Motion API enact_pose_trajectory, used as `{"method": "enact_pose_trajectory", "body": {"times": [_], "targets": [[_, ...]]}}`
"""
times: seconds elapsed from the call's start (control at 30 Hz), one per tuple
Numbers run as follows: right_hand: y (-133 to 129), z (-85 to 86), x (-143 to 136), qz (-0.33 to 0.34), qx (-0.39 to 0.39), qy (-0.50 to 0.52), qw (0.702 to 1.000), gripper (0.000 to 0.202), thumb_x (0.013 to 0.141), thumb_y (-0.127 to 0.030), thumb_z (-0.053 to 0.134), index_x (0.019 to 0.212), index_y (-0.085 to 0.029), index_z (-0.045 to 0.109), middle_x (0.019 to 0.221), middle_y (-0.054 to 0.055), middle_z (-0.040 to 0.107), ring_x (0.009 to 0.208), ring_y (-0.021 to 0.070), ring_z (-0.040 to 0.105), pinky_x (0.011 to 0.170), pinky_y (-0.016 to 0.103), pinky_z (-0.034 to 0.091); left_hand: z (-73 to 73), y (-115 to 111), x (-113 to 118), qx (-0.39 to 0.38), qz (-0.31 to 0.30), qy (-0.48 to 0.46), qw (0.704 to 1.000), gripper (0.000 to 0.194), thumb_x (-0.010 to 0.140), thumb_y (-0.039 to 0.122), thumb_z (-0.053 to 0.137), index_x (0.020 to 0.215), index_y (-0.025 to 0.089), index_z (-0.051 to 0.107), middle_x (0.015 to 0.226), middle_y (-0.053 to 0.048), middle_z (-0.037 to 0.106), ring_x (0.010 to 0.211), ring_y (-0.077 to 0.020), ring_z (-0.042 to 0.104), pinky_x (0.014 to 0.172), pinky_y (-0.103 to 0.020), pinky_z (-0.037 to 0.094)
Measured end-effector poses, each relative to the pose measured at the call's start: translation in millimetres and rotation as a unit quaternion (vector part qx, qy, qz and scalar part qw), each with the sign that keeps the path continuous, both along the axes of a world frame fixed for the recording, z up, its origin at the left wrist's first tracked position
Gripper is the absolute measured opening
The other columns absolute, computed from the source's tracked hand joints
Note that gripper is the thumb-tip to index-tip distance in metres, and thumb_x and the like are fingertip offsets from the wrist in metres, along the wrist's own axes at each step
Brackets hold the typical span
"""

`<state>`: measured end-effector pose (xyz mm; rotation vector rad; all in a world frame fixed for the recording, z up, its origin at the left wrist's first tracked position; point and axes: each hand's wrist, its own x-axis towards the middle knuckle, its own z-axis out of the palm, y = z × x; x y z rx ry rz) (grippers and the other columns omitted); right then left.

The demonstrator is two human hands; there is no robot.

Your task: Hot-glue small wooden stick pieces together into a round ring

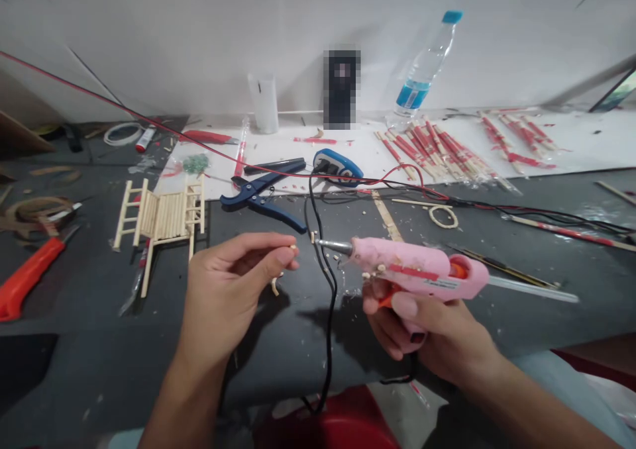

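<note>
My right hand [422, 316] is wrapped round the handle of a pink hot glue gun [402, 257], with a finger at its orange trigger. A clear glue stick [534, 289] juts from the gun's rear, and its metal nozzle points left. Facing the nozzle, my left hand [243, 270] pinches a tiny pale piece of wood [293, 247] between thumb and fingertips; a small gap separates piece and nozzle. Left of that hand stands a miniature chair-like frame [166, 217] made of thin wooden sticks. Behind the hand lies a blue-handled cutter [268, 200].
A black cable [328, 330] runs down between my hands over the dark table edge. Bundled wooden sticks [442, 148], a water bottle [422, 71] and a blue power strip [338, 166] are at the back. An orange-handled tool [30, 277] lies far left; a red stool [328, 426] is below.
</note>
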<state>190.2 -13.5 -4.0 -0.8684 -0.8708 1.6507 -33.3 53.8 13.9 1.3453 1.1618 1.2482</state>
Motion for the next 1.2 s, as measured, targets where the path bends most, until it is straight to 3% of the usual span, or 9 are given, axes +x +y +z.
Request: {"method": "enact_pose_trajectory", "body": {"times": [0.13,0.23,0.43,0.6,0.77,0.9,1.07,1.2], "targets": [[-4,-5.5,1,0.003,-0.006,-0.01,1.0,0.034,0.083,-0.052,0.083,0.088,-0.018,0.078,0.049,-0.006,0.049,0.041,0.0071,0.031,0.038,0.022,0.032,-3.6,-2,15,-0.02,-0.025,-0.137,0.99,0.015,0.076,0.034,0.097,0.086,0.032,0.086,0.074,0.005,0.082,0.067,-0.0123,0.08,0.065,-0.015,0.062],[-5,-4.4,1,0.003,-0.006,0.002,1.0,0.033,0.082,-0.052,0.081,0.086,-0.02,0.074,0.048,-0.007,0.044,0.04,0.0078,0.027,0.037,0.024,0.031,-2.9,-4,22,-0.005,-0.025,-0.18,0.983,0.018,0.073,0.037,0.098,0.08,0.029,0.084,0.067,0.004,0.079,0.064,-0.014,0.081,0.058,-0.014,0.06],[-3,3.3,-1,0.011,-0.015,0.0,1.0,0.031,0.08,-0.052,0.082,0.08,-0.023,0.07,0.047,-0.007,0.04,0.04,0.0087,0.025,0.037,0.026,0.029,-3.9,-7,24,0.002,-0.043,-0.206,0.977,0.01,0.079,0.035,0.094,0.081,0.03,0.085,0.07,0.005,0.079,0.069,-0.0129,0.082,0.057,-0.012,0.056],[-3,-0.3,0,0.008,-0.008,-0.001,1.0,0.032,0.082,-0.052,0.081,0.082,-0.022,0.071,0.047,-0.008,0.039,0.04,0.0084,0.026,0.039,0.025,0.029,-5.4,-7,24,0.012,-0.06,-0.208,0.976,0.008,0.084,0.029,0.091,0.087,0.034,0.087,0.079,0.005,0.084,0.078,-0.011,0.083,0.061,-0.01,0.057],[-11,-2.1,9,-0.012,0.035,-0.119,0.992,0.029,0.093,-0.051,0.074,0.086,-0.023,0.067,0.065,-0.002,0.053,0.053,0.0131,0.04,0.048,0.028,0.036,-4.4,-10,28,0.019,-0.051,-0.196,0.979,0.014,0.087,0.02,0.088,0.089,0.034,0.086,0.085,0.006,0.085,0.082,-0.01,0.083,0.067,-0.01,0.059],[-11,3.7,10,-0.039,0.096,-0.214,0.971,0.038,0.095,-0.049,0.071,0.074,-0.024,0.054,0.07,-0.001,0.048,0.062,0.0155,0.042,0.052,0.029,0.037,-5.0,-12,32,0.013,-0.028,-0.201,0.979,0.007,0.088,0.026,0.088,0.088,0.033,0.085,0.078,0.008,0.082,0.076,-0.0078,0.081,0.067,-0.01,0.058],[-9,0.8,10,-0.041,0.093,-0.231,0.968,0.038,0.096,-0.048,0.069,0.073,-0.024,0.05,0.07,-0.002,0.045,0.06,0.0147,0.039,0.051,0.03,0.034,-7.5,-12,32,0.017,-0.016,-0.186,0.982,0.003,0.089,0.031,0.087,0.088,0.033,0.085,0.078,0.008,0.081,0.073,-0.0065,0.079,0.075,-0.012,0.061],[-12,-7.7,12,-0.032,0.095,-0.231,0.968,0.033,0.096,-0.042,0.066,0.073,-0.024,0.051,0.068,-0.003,0.044,0.059,0.0148,0.04,0.051,0.03,0.034,-7.3,-12,33,0.017,-0.011,-0.181,0.983,0.005,0.089,0.028,0.087,0.09,0.033,0.085,0.08,0.006,0.082,0.075,-0.0085,0.08,0.071,-0.013,0.06]]}}
